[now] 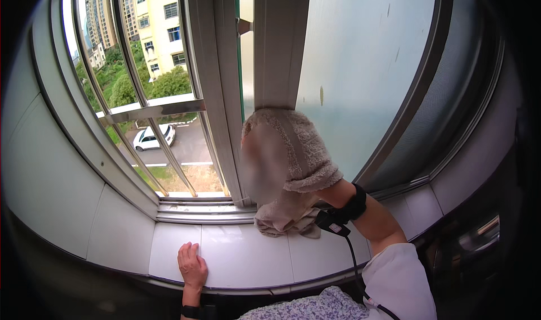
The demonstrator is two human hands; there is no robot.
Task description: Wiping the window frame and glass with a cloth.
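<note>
A grey-brown terry cloth (310, 148) covers my right hand (270, 151) and lies against the lower part of the brown window frame (279, 45). The cloth's loose end hangs down onto the tiled sill. My right fingers are mostly hidden by the cloth and a blurred patch. The frosted glass pane (363, 66) stands just right of the cloth. My left hand (192, 266) rests on the white tiled windowsill (245, 252) near its front edge, fingers slightly curled, holding nothing.
Metal security bars (165, 108) cross the open window section at the left. Below it runs the metal sliding track (203, 212). A black device with a cable (334, 223) is strapped at my right wrist. Dark surfaces lie beneath the sill.
</note>
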